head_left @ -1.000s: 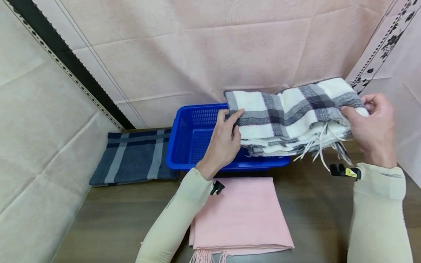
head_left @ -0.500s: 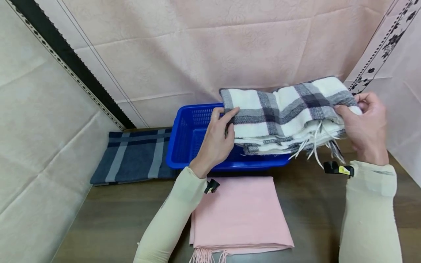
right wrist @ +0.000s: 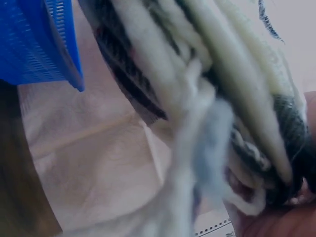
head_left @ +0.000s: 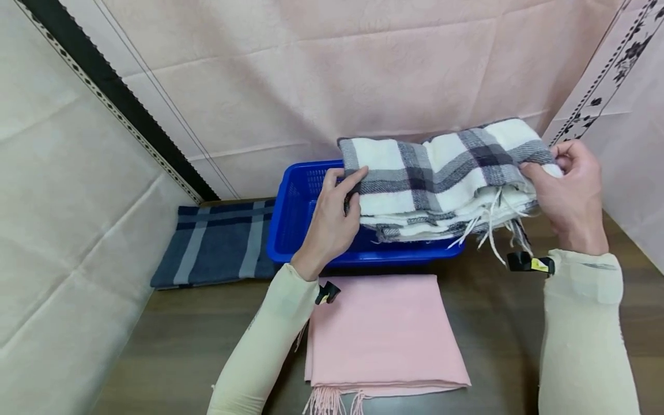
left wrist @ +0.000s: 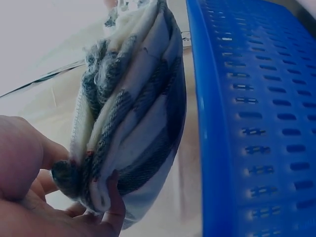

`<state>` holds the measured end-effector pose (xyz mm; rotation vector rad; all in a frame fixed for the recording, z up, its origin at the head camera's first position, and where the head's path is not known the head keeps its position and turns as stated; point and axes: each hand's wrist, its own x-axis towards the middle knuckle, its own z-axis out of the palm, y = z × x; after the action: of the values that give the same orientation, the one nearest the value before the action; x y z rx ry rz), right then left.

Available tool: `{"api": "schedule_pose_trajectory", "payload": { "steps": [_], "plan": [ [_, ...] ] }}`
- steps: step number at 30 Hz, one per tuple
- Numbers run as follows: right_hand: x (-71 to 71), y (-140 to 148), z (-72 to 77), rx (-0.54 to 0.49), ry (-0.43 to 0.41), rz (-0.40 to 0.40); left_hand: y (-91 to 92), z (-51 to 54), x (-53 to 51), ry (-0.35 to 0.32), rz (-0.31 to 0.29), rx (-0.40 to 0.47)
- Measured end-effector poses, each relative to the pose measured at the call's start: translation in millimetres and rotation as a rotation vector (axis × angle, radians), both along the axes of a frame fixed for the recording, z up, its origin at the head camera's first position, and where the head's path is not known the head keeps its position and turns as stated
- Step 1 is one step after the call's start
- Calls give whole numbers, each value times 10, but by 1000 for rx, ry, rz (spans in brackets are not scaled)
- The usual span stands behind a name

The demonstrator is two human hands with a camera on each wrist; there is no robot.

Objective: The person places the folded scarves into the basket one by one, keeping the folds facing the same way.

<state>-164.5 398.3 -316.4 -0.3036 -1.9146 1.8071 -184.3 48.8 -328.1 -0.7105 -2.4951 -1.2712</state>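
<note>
A folded scarf [head_left: 446,173] in white, grey and black plaid, with white fringe at its lower right, is held up above the blue basket [head_left: 295,256]. My left hand [head_left: 332,222] grips its left end; the left wrist view shows thumb and fingers round the folded layers [left wrist: 128,113]. At the scarf's right end, my right hand [head_left: 576,193] pinches the cloth between thumb and fingers. Loose fringe [right wrist: 182,148] fills much of the right wrist view, where little of that hand shows. The scarf hides the right part of the basket's inside.
A folded pink scarf [head_left: 386,334] with fringe lies on the wooden table [head_left: 181,346] in front of the basket. Left of the basket lies a folded dark blue striped cloth [head_left: 220,248]. Pale cloth hangings [head_left: 321,80] stand close behind and at both sides.
Both hands have moved a little to the left with the plaid scarf, which now covers more of the basket. Their hold looks the same. The view has shifted slightly.
</note>
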Motion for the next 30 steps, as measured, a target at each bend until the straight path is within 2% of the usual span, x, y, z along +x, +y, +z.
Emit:
{"api": "schedule_pose_trajectory", "payload": {
  "steps": [4,9,13,22,30],
  "plan": [
    [9,56,2,120,-59,-14,34,-48,8,-9,-3,14],
    [0,71,-2,232,-105,-19,31,-96,13,14,8,36],
    [-7,69,-5,257,-123,3,22,-107,19,27,20,45],
    [-5,144,21,140,-50,109,47,-51,10,28,34,71],
    [-44,169,-17,130,4,132,53,-34,21,8,58,54]
  ]
}}
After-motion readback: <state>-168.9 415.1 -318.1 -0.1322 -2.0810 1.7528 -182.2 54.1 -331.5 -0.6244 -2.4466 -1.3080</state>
